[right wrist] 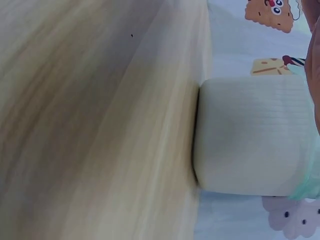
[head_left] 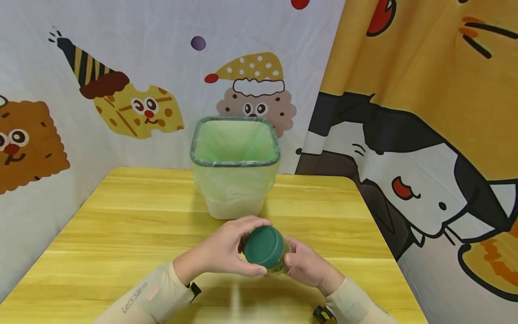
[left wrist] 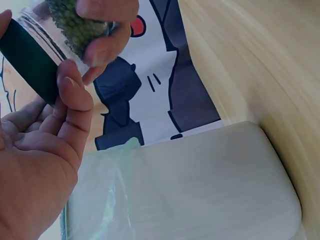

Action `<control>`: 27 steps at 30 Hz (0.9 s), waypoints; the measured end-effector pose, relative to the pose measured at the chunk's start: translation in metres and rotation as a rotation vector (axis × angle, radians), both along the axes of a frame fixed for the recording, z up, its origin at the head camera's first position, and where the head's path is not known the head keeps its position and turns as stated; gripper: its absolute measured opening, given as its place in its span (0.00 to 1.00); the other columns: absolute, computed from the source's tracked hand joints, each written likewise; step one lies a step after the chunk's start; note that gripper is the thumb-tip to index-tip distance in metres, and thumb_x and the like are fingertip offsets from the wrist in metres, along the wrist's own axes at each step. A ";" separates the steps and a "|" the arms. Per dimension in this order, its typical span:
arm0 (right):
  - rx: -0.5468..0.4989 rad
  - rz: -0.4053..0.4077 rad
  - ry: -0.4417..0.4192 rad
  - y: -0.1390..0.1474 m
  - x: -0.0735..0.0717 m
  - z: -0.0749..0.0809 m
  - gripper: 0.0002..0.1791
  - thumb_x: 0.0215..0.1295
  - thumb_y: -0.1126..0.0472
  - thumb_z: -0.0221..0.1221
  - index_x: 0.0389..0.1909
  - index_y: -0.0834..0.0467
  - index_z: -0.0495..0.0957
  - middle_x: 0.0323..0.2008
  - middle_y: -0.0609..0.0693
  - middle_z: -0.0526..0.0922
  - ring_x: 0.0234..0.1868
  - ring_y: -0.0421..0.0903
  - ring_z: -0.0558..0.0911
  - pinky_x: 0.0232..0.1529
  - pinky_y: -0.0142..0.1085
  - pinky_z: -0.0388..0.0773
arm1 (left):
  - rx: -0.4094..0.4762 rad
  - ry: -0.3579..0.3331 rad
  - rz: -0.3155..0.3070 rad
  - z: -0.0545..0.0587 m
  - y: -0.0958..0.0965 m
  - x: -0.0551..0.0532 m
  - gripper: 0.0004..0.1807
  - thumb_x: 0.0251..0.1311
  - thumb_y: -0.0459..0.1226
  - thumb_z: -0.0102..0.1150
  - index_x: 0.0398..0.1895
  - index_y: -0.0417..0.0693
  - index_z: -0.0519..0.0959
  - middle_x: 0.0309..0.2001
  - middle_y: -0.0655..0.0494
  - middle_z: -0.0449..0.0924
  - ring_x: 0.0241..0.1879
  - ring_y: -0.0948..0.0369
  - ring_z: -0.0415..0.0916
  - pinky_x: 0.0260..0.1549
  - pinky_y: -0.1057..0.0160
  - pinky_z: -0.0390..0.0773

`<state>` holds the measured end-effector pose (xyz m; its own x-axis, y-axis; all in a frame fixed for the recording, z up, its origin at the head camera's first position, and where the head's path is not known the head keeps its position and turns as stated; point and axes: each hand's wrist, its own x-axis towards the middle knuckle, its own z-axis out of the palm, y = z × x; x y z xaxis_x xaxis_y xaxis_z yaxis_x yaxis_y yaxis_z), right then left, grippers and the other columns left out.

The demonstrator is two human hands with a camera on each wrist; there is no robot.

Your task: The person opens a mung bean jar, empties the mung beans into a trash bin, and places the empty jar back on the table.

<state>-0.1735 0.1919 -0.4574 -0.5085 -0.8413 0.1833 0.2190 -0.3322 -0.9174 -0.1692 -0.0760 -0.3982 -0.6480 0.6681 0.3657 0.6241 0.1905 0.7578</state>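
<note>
A small clear jar (head_left: 282,265) with a dark green lid (head_left: 264,246) is held above the front part of the table, tilted with its lid up and to the left. My left hand (head_left: 222,249) grips the lid from the left, thumb and fingers on opposite sides of its rim. Around the jar's body curls my right hand (head_left: 310,266), the thumb lying on the glass. Through the clear wall, green bits (left wrist: 75,30) show in the left wrist view. Only a sliver of the right hand (right wrist: 314,70) enters the right wrist view, at its edge; the jar is out of sight there.
Just beyond the hands stands a pale bin (head_left: 234,208) lined with a thin green bag (head_left: 238,139), its dark rim (head_left: 243,164) holding the bag. The wooden table (head_left: 133,234) meets a printed white cloth (head_left: 141,45) behind and a yellow curtain (head_left: 404,72) at right.
</note>
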 end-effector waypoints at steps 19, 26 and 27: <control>0.213 -0.320 0.146 -0.005 0.005 0.004 0.44 0.68 0.63 0.71 0.80 0.61 0.59 0.67 0.48 0.80 0.63 0.43 0.84 0.62 0.35 0.85 | -0.004 0.023 0.134 -0.005 0.000 -0.003 0.43 0.51 0.48 0.84 0.71 0.51 0.76 0.61 0.62 0.81 0.53 0.64 0.81 0.47 0.65 0.87; 0.308 -0.260 0.237 -0.007 0.002 0.003 0.43 0.68 0.61 0.71 0.80 0.63 0.62 0.65 0.53 0.83 0.61 0.45 0.86 0.61 0.39 0.85 | 0.069 -0.030 0.091 -0.001 -0.004 -0.007 0.42 0.53 0.45 0.83 0.72 0.50 0.75 0.59 0.55 0.82 0.35 0.68 0.82 0.31 0.65 0.88; 0.310 -0.269 0.233 -0.007 0.002 0.004 0.44 0.67 0.61 0.71 0.80 0.62 0.61 0.65 0.53 0.83 0.61 0.45 0.85 0.61 0.39 0.86 | 0.078 -0.035 0.085 0.000 -0.005 -0.007 0.42 0.53 0.45 0.83 0.72 0.50 0.75 0.58 0.54 0.82 0.34 0.68 0.82 0.30 0.65 0.88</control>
<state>-0.1710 0.1851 -0.4535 -0.6911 -0.7183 0.0797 -0.0611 -0.0519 -0.9968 -0.1766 -0.0806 -0.3978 -0.7143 0.5809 0.3904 0.5810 0.1813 0.7934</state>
